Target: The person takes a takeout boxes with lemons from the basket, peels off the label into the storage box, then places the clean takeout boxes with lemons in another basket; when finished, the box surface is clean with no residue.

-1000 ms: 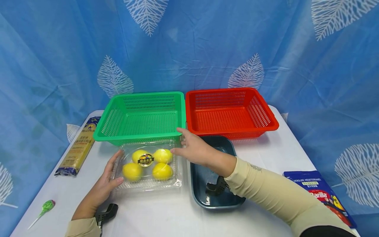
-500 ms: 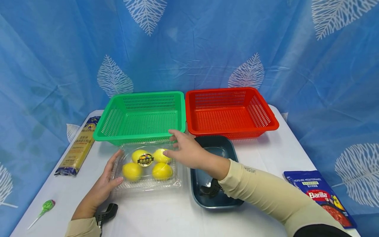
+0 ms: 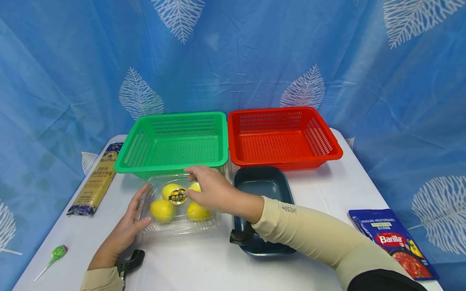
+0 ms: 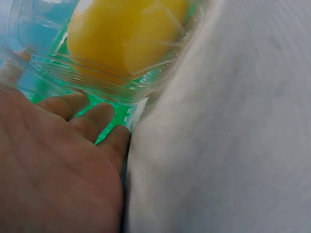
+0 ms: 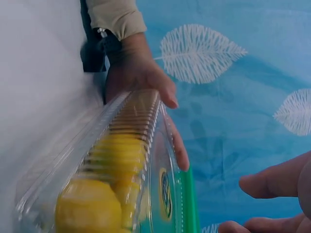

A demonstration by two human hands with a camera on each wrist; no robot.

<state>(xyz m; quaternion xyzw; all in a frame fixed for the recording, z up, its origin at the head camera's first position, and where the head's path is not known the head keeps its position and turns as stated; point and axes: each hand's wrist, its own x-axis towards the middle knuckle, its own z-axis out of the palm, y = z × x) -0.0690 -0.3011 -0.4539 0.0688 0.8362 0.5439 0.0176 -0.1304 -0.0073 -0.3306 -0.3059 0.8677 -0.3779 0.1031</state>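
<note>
A clear plastic fruit box [image 3: 174, 228] with yellow lemons [image 3: 162, 210] inside and a dark round label on its lid lies shut in front of the green basket. My left hand [image 3: 125, 229] rests against the box's left end, thumb and fingers spread along it. In the left wrist view, the fingers [image 4: 92, 119] are relaxed beside the ribbed side. Over the right half of the lid hovers my right hand [image 3: 214, 190], fingers extended and thumb apart. The right wrist view shows its fingertips [image 5: 252, 187] clear of the lid.
Behind stand a green basket [image 3: 174, 167] and a red basket [image 3: 284, 161]. A dark blue dish [image 3: 269, 238] lies under my right forearm. At left are a pasta packet [image 3: 96, 180] and a green lollipop [image 3: 58, 252]; at right, a blue Barilla pouch [image 3: 395, 244].
My right hand has moved left from the box's right edge to above the lid, uncovering more of the dark dish. The left hand and the box have stayed put.
</note>
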